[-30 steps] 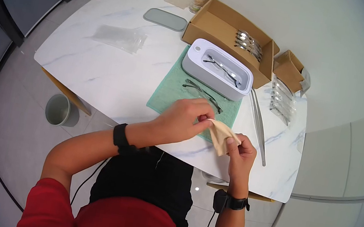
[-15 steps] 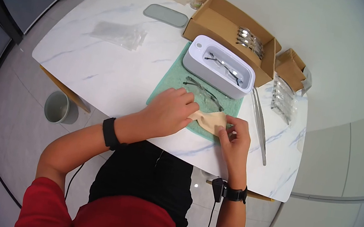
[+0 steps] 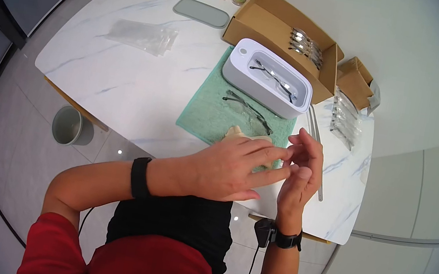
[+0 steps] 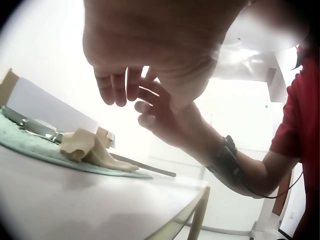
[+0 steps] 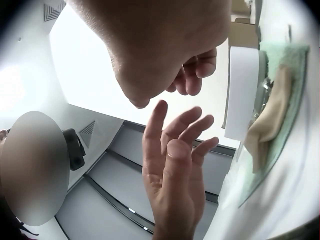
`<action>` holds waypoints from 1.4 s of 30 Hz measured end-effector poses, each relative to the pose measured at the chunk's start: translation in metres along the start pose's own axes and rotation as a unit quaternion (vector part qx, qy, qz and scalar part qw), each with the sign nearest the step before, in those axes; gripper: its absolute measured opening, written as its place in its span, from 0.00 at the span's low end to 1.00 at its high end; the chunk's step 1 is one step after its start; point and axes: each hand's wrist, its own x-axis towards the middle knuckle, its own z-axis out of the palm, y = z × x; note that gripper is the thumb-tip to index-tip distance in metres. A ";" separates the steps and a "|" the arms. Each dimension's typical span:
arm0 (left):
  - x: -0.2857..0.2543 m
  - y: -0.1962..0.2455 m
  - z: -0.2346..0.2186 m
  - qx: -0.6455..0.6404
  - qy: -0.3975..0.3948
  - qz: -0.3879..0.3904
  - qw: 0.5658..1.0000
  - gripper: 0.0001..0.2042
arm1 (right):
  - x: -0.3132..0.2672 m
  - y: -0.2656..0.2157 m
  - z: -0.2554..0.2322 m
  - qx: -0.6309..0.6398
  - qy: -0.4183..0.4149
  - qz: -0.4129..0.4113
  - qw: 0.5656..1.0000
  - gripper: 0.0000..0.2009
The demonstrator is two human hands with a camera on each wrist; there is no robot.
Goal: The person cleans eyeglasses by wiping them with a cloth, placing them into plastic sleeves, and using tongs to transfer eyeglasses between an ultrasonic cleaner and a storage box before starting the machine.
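A beige cloth [image 3: 234, 133] [image 4: 86, 146] [image 5: 270, 120] lies crumpled on the green towel [image 3: 199, 111], held by neither hand. Just beyond it on the towel rests a pair of glasses [image 3: 248, 110]. My left hand [image 3: 226, 167] [image 5: 175, 175] is raised with its fingers extended toward my right hand [image 3: 303, 174] [image 4: 170, 117]. The right hand's fingers are loosely bent, and nothing shows in either hand. In the head view the fingertips overlap; whether they touch I cannot tell. A white cleaner tub [image 3: 265, 91] holds another pair of glasses [image 3: 275, 81].
Behind the tub stands a cardboard box [image 3: 269, 14] with several glasses inside. Tweezers [image 3: 314, 124] and bagged glasses [image 3: 344, 120] lie to the right, near a small box [image 3: 355, 81]. Clear bags [image 3: 140, 35] and a grey lid [image 3: 201, 12] are at left; a bin [image 3: 70, 126] stands on the floor.
Both hands have let go of the beige cloth, which now lies on the towel. The left hand has moved right and turned, its fingers straightening; the right hand has lifted beside it.
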 end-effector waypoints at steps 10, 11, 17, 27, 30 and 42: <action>-0.003 -0.021 0.005 0.043 0.053 -0.054 0.996 0.32 | 0.000 0.025 -0.005 -0.149 0.005 0.012 0.989 0.13; -0.006 -0.030 0.003 0.042 0.053 -0.054 0.996 0.32 | -0.002 0.027 -0.006 -0.149 0.005 0.013 0.989 0.13; 0.000 -0.083 -0.016 0.172 0.004 -0.072 0.983 0.15 | -0.006 0.029 0.020 -0.349 -0.120 0.022 0.929 0.19; 0.014 -0.108 -0.003 0.250 -0.102 -0.063 0.961 0.05 | -0.010 0.039 0.030 -0.373 -0.123 0.053 0.918 0.10; 0.011 -0.107 -0.005 0.182 -0.077 -0.088 0.976 0.05 | -0.013 0.037 0.021 -0.314 -0.063 0.039 0.947 0.08; 0.009 -0.078 0.001 -0.418 0.058 -0.425 0.801 0.09 | -0.007 -0.001 0.010 -0.022 -0.018 0.027 0.999 0.12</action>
